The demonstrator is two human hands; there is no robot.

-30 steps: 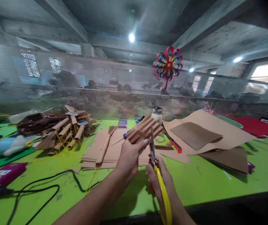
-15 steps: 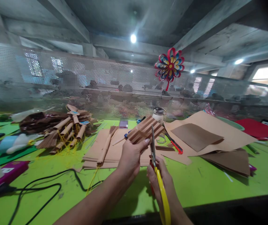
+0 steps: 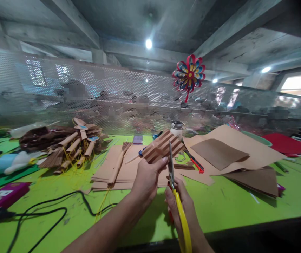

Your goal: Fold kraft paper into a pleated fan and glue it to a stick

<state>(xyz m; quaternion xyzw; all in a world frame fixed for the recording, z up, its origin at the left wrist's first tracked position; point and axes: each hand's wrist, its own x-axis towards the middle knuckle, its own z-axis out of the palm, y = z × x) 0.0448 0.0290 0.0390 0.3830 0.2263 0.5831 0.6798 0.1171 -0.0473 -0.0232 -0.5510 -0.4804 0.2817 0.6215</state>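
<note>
Over the table point(image 3: 224, 207), your left hand point(image 3: 147, 174) pinched brown paper point(image 3: 161, 146), its thumb point(image 3: 162, 162) risking nicks if scissors point(image 3: 181, 211) clasped in your right hand point(image 3: 188, 206) slipped.

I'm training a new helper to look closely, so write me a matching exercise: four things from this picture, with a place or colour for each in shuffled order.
Things
1. Scissors
2. Striped paper
3. Flower decoration
4. Cable

Places and colours
A. Black, winding across the green table
B. Held in the left hand
C. Raised high, seen partly against the mesh screen
D. Held in the right hand

Pairs: 1-D, 2-B, 3-C, 4-A
</note>
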